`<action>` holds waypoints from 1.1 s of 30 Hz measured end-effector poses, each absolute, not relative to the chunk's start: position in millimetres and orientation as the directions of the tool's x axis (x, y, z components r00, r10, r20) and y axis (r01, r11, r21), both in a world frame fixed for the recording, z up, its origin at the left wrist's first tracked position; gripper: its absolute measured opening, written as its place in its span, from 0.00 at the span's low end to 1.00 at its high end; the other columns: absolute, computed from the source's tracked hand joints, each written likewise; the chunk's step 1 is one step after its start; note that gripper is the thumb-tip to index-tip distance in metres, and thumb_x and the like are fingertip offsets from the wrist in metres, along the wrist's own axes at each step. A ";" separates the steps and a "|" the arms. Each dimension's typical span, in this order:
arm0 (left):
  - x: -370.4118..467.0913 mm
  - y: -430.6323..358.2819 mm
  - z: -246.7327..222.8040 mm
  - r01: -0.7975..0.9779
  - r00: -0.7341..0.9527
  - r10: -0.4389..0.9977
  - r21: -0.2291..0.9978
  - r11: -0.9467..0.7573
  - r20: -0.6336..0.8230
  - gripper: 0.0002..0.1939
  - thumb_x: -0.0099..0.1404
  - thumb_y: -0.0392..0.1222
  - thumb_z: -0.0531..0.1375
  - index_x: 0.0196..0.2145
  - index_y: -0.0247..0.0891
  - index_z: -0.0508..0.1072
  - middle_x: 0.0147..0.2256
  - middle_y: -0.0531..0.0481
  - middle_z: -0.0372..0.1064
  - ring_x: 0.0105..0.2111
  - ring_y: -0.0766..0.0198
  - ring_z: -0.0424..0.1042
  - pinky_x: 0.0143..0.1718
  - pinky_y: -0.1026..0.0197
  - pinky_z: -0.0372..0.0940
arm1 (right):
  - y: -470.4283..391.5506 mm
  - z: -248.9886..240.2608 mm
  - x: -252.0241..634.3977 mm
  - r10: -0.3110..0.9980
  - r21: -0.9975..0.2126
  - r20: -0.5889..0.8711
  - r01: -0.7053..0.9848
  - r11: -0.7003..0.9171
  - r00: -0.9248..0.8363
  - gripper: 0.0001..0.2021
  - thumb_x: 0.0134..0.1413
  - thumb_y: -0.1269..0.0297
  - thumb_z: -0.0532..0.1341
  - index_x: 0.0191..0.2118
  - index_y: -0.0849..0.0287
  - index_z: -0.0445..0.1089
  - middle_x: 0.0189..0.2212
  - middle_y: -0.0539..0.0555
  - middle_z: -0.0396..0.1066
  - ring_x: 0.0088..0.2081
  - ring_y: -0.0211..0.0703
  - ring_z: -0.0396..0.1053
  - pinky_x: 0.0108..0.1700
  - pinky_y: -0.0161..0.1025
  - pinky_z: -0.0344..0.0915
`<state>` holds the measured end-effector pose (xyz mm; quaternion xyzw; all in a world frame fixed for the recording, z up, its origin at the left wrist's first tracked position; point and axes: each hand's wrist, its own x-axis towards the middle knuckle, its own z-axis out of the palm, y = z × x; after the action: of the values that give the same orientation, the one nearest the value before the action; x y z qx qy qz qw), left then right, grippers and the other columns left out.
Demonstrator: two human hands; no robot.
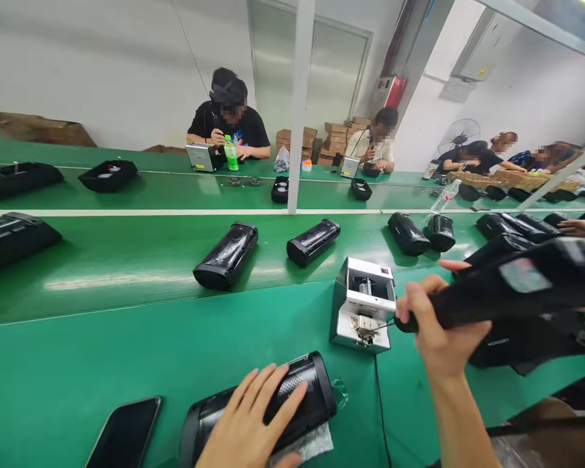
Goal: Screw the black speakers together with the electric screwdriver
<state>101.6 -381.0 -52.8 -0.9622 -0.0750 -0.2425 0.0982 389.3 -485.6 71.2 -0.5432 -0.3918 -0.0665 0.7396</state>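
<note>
- Left hand (pixel 253 422) lies flat, fingers spread, on top of a black cylindrical speaker (pixel 292 403) at the near edge of the green tabletop (pixel 102 364); it presses down rather than closing around it.
- This speaker lies on its side, mesh face up, on a scrap of clear bubble wrap (pixel 312 445).
- Right hand (pixel 436 325) is closed around the grip of a black power tool (pixel 511 292), held above the tabletop at right; the tool's body is blurred.
- The tool's near tip sits just beside a small silver box-shaped device (pixel 363 302), which stands on the tabletop between the 2 hands.
- A dark phone (pixel 127 432) lies screen-up to the left of the held speaker, apart from it.
- 2 more black speakers (pixel 227 255) (pixel 314 242) lie on the conveyor belt (pixel 102 260) beyond, and further ones sit farther right.
- Black trays (pixel 108 174) rest on the far belt.
- Other people (pixel 229 123) sit at the opposite side, working at similar silver devices; a green bottle (pixel 231 153) stands by 1 of them.
- Another person's hand (pixel 582 227) shows at the right edge.
</note>
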 end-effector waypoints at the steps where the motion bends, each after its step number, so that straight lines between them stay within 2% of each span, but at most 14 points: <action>1: 110.6 -382.9 -52.7 0.177 0.880 0.101 -0.122 -0.977 0.465 0.39 0.64 0.67 0.70 0.67 0.52 0.72 0.63 0.45 0.71 0.59 0.45 0.71 0.57 0.48 0.69 | -482.2 64.5 390.5 0.354 -0.766 0.638 0.513 0.389 0.684 0.21 0.65 0.69 0.71 0.58 0.53 0.65 0.23 0.42 0.66 0.19 0.40 0.63 0.25 0.39 0.65; 4: 123.0 -387.9 -59.0 0.157 0.894 0.137 -0.013 -0.987 0.427 0.41 0.55 0.64 0.77 0.63 0.59 0.74 0.63 0.51 0.71 0.57 0.45 0.72 0.54 0.47 0.72 | -478.1 49.9 391.3 0.419 -0.806 0.587 0.454 0.379 0.693 0.18 0.66 0.69 0.70 0.56 0.52 0.66 0.23 0.41 0.63 0.19 0.37 0.61 0.25 0.38 0.63; 6: 121.5 -389.1 -64.7 0.134 0.886 0.138 0.041 -0.990 0.443 0.40 0.53 0.60 0.79 0.62 0.60 0.75 0.63 0.53 0.71 0.56 0.46 0.72 0.53 0.48 0.73 | -480.5 47.0 389.9 0.450 -0.828 0.553 0.407 0.385 0.701 0.19 0.67 0.69 0.70 0.56 0.51 0.65 0.23 0.40 0.61 0.18 0.36 0.59 0.24 0.37 0.61; 9: 116.0 -389.8 -68.7 0.112 0.869 0.140 0.086 -0.990 0.475 0.41 0.50 0.60 0.80 0.60 0.59 0.76 0.62 0.53 0.72 0.56 0.46 0.72 0.52 0.49 0.75 | -489.1 53.5 382.1 0.484 -0.862 0.496 0.344 0.371 0.720 0.21 0.67 0.69 0.70 0.59 0.52 0.65 0.22 0.41 0.61 0.17 0.37 0.60 0.21 0.36 0.61; 14: 114.3 -395.0 -58.5 0.112 0.912 0.152 0.126 -0.986 0.382 0.37 0.58 0.58 0.77 0.63 0.56 0.74 0.64 0.51 0.70 0.58 0.45 0.71 0.53 0.44 0.77 | -500.4 87.3 346.4 0.408 -0.852 0.488 0.319 0.416 0.772 0.24 0.63 0.75 0.68 0.58 0.45 0.65 0.20 0.39 0.59 0.15 0.38 0.54 0.20 0.38 0.60; 17: 114.9 -397.0 -51.6 0.114 0.932 0.159 0.154 -0.981 0.326 0.35 0.62 0.56 0.76 0.64 0.56 0.73 0.64 0.49 0.70 0.58 0.44 0.72 0.53 0.42 0.78 | -495.6 101.9 322.3 0.459 -0.850 0.486 0.280 0.447 0.744 0.24 0.65 0.75 0.66 0.58 0.40 0.64 0.20 0.39 0.61 0.15 0.39 0.53 0.20 0.41 0.62; 24: 115.6 -394.3 -49.1 0.110 0.930 0.166 0.181 -0.977 0.329 0.33 0.64 0.58 0.74 0.64 0.54 0.73 0.63 0.48 0.70 0.58 0.44 0.72 0.53 0.42 0.77 | -473.1 91.5 301.6 0.587 -0.862 0.489 0.257 0.436 0.645 0.23 0.70 0.72 0.65 0.63 0.44 0.61 0.23 0.40 0.64 0.18 0.38 0.61 0.23 0.41 0.64; 28: 116.0 -394.6 -48.9 0.119 0.934 0.170 0.176 -0.977 0.315 0.32 0.65 0.59 0.72 0.64 0.54 0.72 0.62 0.47 0.70 0.58 0.44 0.71 0.55 0.43 0.74 | -471.2 89.0 302.2 0.581 -0.853 0.510 0.286 0.436 0.634 0.21 0.70 0.73 0.64 0.61 0.45 0.62 0.23 0.39 0.64 0.18 0.37 0.60 0.23 0.41 0.63; 33: 114.9 -398.6 -48.4 0.127 0.932 0.176 0.167 -0.978 0.317 0.33 0.65 0.59 0.73 0.64 0.53 0.71 0.63 0.47 0.68 0.59 0.44 0.70 0.57 0.43 0.72 | -475.1 87.2 306.4 0.623 -0.865 0.497 0.287 0.411 0.604 0.24 0.71 0.72 0.64 0.64 0.43 0.60 0.24 0.40 0.64 0.19 0.39 0.62 0.24 0.43 0.66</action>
<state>114.9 -398.6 -48.4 -0.9802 -0.0772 -0.1673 -0.0722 306.4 -475.1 87.2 -0.5300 -0.4295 0.1163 0.7219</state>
